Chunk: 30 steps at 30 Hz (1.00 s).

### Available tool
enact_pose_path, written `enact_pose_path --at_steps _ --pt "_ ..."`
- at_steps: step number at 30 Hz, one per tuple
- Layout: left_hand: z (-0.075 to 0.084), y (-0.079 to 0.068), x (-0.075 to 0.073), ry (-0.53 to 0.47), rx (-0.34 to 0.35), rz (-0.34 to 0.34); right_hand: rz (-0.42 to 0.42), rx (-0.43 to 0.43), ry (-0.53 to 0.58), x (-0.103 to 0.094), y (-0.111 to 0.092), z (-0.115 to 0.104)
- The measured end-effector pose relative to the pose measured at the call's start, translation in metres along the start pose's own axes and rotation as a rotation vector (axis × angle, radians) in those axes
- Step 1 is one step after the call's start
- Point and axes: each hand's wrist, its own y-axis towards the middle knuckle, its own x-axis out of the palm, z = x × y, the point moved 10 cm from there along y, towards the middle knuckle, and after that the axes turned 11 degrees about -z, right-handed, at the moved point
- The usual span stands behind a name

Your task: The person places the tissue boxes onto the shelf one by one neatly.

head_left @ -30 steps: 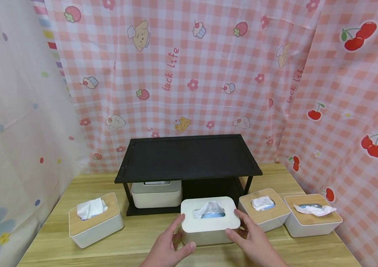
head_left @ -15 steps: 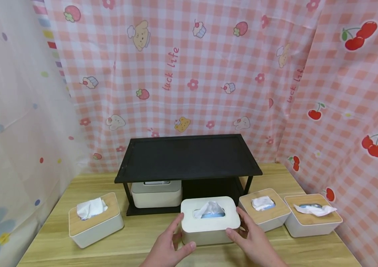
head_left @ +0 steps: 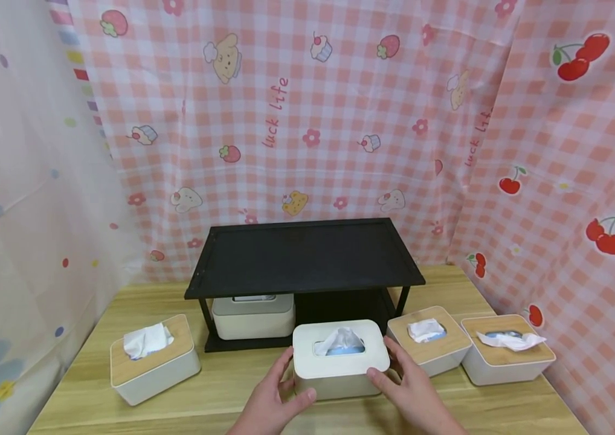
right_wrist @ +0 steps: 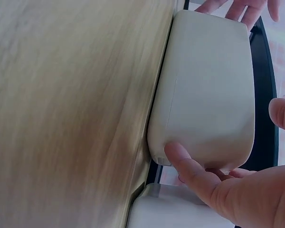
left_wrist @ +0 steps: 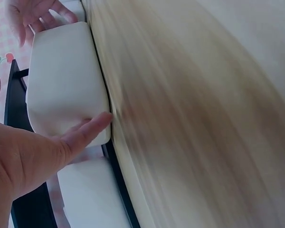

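Observation:
A white-lidded tissue box (head_left: 331, 386) stands on the table in front of the black rack, a tissue peeking from its slot. My left hand (head_left: 270, 396) is at its left end, index finger close to the lid's edge and thumb stretched forward. At the right end is my right hand (head_left: 413, 389), thumb by the front corner and fingers along the side. Both hands have loosely extended fingers beside the box; neither wraps round it. The left wrist view shows the thumb (left_wrist: 88, 133) along the box's end. Exact contact is hard to tell.
A black two-level rack (head_left: 304, 254) holds another white box (head_left: 255, 323) at its lower left. One wood-topped tissue box (head_left: 157, 377) stands at left. Two more, a nearer one (head_left: 443, 353) and an outer one (head_left: 508, 368), stand at right, the nearer by my right hand.
The box stays in place. My left index finger has drawn slightly away from the lid's edge; the right hand looks nearly unmoved. The whole view has shifted slightly.

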Motion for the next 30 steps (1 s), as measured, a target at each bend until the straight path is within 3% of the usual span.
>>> enact_pose_path --at_steps 9,17,30 --pt "0.0043 0.0009 0.001 -0.044 0.07 -0.007 -0.009 -0.002 0.014 0.0001 0.0012 -0.0006" --pt "0.0025 0.0018 0.0007 -0.154 0.019 -0.012 -0.005 -0.02 0.056 -0.0005 0.0031 -0.0025" --pt "0.0043 -0.0031 0.0058 -0.176 0.039 -0.069 -0.01 0.033 0.13 0.001 -0.0002 -0.0007"
